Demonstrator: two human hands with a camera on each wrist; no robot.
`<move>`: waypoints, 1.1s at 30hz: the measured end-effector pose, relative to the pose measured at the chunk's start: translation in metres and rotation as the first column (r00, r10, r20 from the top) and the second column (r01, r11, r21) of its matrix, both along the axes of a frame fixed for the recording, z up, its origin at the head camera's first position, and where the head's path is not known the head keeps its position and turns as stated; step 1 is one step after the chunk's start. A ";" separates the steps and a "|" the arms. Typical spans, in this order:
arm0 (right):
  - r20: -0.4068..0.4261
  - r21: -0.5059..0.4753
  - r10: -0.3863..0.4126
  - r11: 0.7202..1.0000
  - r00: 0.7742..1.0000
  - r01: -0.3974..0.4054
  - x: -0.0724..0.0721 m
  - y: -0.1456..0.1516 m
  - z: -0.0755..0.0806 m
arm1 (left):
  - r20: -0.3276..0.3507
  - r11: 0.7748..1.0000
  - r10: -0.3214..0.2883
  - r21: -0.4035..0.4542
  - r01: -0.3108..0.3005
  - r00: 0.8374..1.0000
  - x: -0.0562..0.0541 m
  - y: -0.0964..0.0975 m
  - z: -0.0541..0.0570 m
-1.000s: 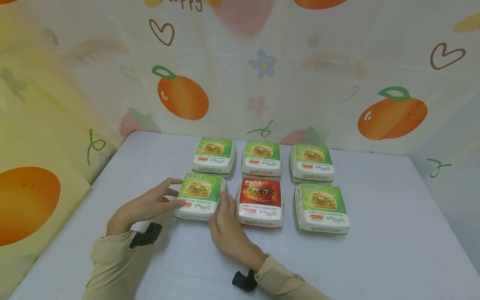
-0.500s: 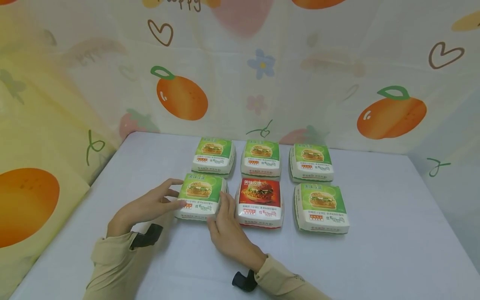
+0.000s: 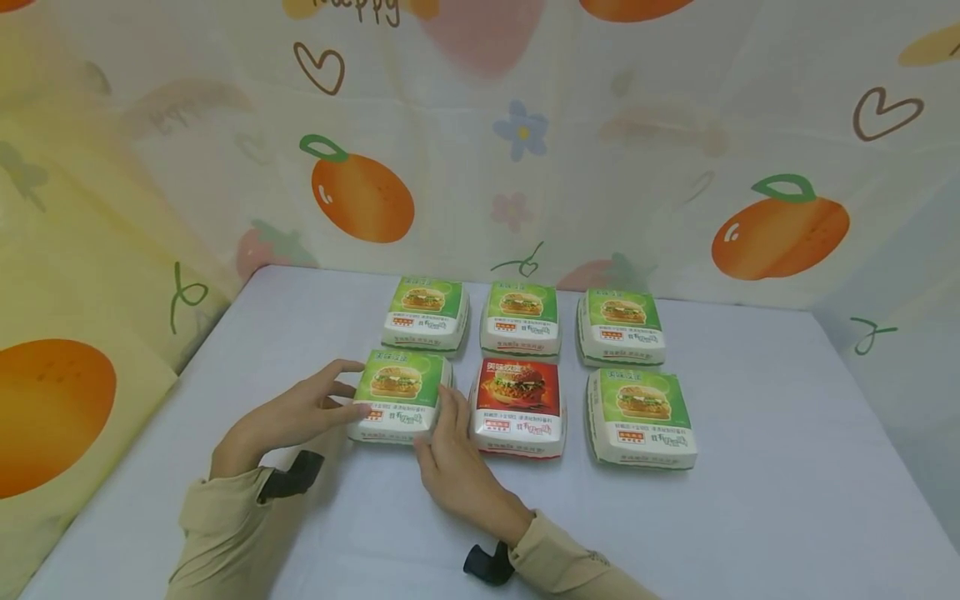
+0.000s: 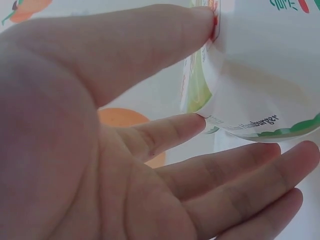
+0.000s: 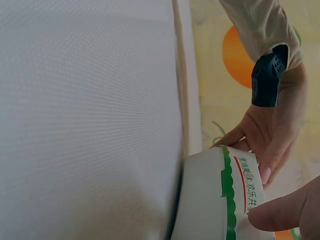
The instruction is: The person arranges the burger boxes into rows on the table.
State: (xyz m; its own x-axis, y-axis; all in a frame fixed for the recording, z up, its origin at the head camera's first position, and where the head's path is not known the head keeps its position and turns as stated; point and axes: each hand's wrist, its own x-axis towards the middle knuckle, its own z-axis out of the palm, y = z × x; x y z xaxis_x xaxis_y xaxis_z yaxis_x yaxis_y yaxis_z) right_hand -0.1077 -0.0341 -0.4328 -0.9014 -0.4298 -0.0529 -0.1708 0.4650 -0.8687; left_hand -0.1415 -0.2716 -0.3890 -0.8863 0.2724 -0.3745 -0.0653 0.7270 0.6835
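Observation:
A green-and-white burger box (image 3: pixel 399 385) with a burger picture sits at the front left of the group, between both hands. My left hand (image 3: pixel 288 417) holds its left side; in the left wrist view the thumb (image 4: pixel 165 30) and index finger touch the box (image 4: pixel 265 75), while the other fingers stretch out below it. From the right, my right hand (image 3: pixel 465 475) grips the box's front right corner. Its thumb (image 5: pixel 280 215) presses the printed front wall in the right wrist view. The right hand's other fingers lie in the narrow gap beside a red-and-white burger box (image 3: pixel 517 408).
Three more green burger boxes form a back row: left (image 3: pixel 425 312), middle (image 3: pixel 521 318) and right (image 3: pixel 621 327). Another green box (image 3: pixel 641 417) stands at front right. All are on a white-covered table (image 3: pixel 765 492), before a fruit-patterned cloth (image 3: pixel 450 150).
Both hands keep their hold on the front left green box. The whole head view shifts very slightly; nothing else visibly moves.

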 end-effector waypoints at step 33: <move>0.087 0.099 0.181 0.977 0.980 -0.190 0.018 0.034 0.033 | -0.128 0.997 -0.005 -0.075 -0.005 0.992 0.011 0.000 0.017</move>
